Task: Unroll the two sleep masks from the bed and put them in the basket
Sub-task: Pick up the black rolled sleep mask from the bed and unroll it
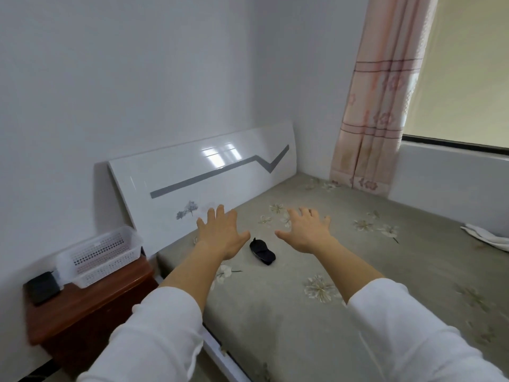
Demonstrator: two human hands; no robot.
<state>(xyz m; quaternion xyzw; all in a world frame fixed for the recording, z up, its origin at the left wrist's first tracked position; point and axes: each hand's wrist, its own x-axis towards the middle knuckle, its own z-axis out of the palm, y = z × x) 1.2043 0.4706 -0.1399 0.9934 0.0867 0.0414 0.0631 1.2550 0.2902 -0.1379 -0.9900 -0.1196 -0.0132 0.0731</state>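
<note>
Both arms reach forward, left hand (222,235) and right hand (308,232) spread empty, a rolled sleep mask (262,252) between them.

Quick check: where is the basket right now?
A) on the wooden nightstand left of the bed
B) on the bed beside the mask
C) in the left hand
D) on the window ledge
A: the basket sits on the nightstand, with both hands open and empty above the bed.

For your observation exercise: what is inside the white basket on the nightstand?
Nothing shows inside the white perforated basket through its open top; its near wall partly hides the floor. A rolled black sleep mask lies on the bed.
</note>
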